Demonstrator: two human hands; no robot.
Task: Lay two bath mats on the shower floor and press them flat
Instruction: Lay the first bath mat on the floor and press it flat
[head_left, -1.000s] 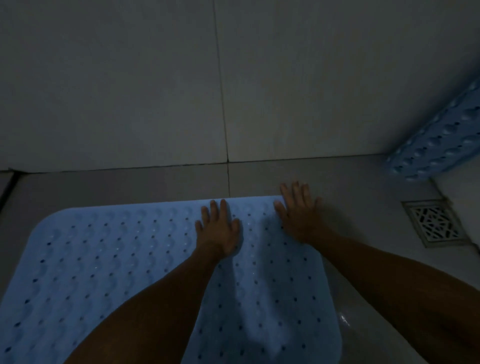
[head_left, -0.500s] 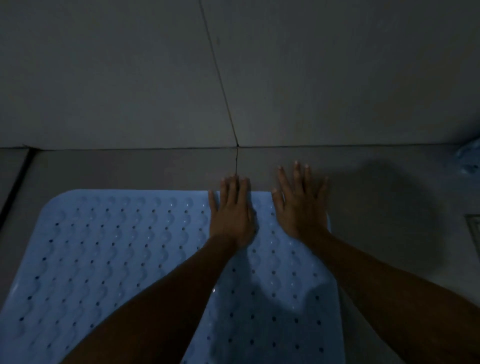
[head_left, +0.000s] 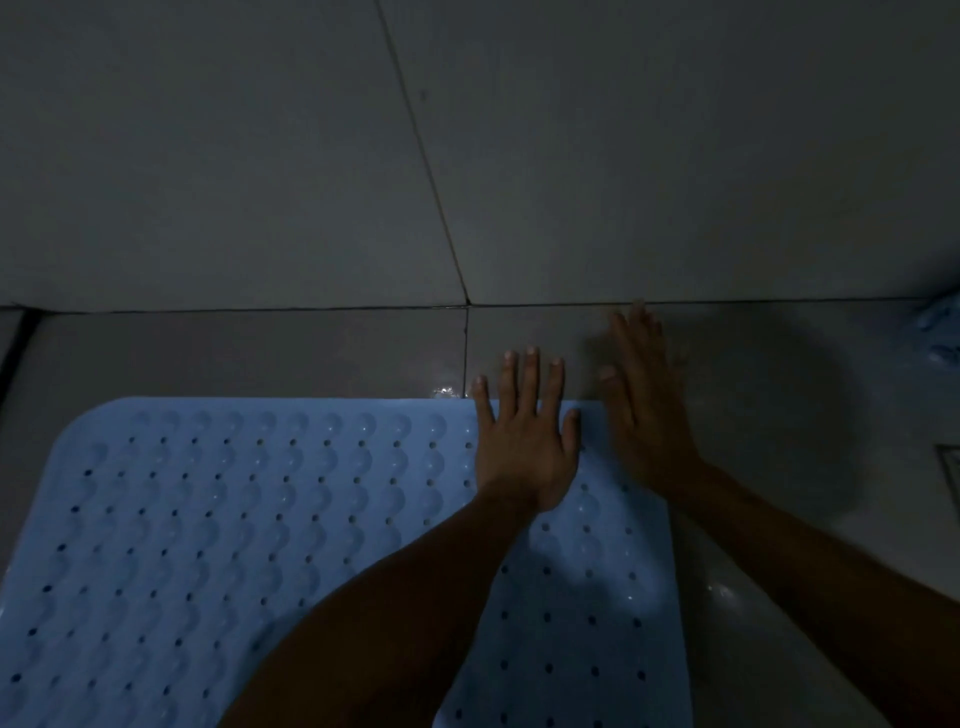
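One mat (head_left: 249, 519) lies spread on the shower floor (head_left: 234, 353), pale blue, dimpled and dotted with small holes. Its far edge runs near the foot of the wall (head_left: 208, 156), with a bare strip of floor between them, and its far right corner sits under the two hands. A second patch of blue (head_left: 943, 327) shows at the right edge of the view, by the wall corner; it may be the other mat, though too little shows to be sure. A floor drain (head_left: 950, 467) is partly in view just below that patch, well apart from the spread mat.

The step in hand looks like pressing this mat flat along its far edge. To do it well, the palms should bear straight down and work outward from the middle toward the edges and corners, so that trapped air leaves and the underside takes hold of the floor, which shows wet glints. The far right corner wants firm pressure, since corners tend to lift first.

The left hand (head_left: 524, 447) lies flat, fingers straight and slightly spread, palm on the mat at its far edge and fingertips reaching past it onto the bare floor. The right hand (head_left: 647, 410) is blurred; its fingers are straight and close together, holding nothing, stretched beyond the mat's corner toward the wall, the heel over the mat's right edge. Whether it presses the floor or hovers over it cannot be told.
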